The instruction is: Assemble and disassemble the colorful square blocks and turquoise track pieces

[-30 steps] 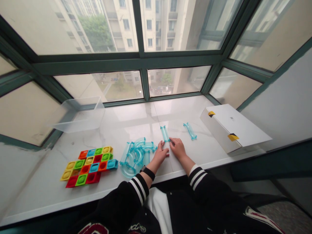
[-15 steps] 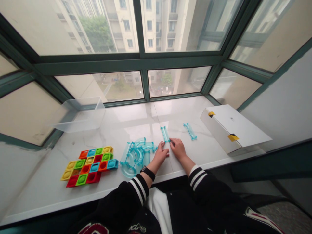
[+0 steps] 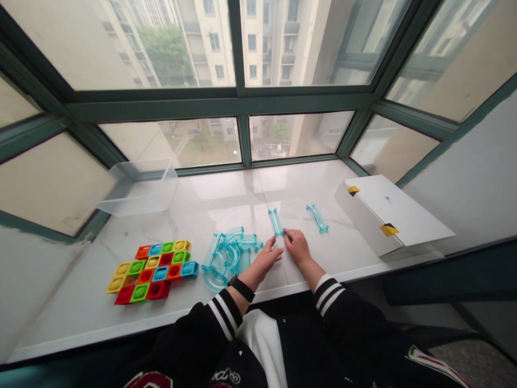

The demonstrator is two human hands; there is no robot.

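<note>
A clear teal marble-run track piece (image 3: 276, 221) lies lengthwise on the white ledge, pointing away from me. My right hand (image 3: 298, 246) has its fingertips closed at the near right corner of that piece. Just short of its near end is my left hand (image 3: 266, 257), thumb and fingers apart and holding nothing. To the left of my left hand sits a pile of clear teal track pieces (image 3: 226, 253), some curved, partly hidden by my wrist. A second, wavy teal track piece (image 3: 318, 218) rests by itself to the right.
Colourful square blocks (image 3: 160, 274) with round hollows stand in rows at the left. Behind them is a clear plastic bin (image 3: 151, 202). A white box (image 3: 391, 215) with yellow-and-black tabs occupies the right side. Windows border the ledge (image 3: 226, 194) at the back.
My left hand has drawn back slightly from the near end of the track piece, its fingers spreading. My right hand stays at that end. The view has shifted a little.
</note>
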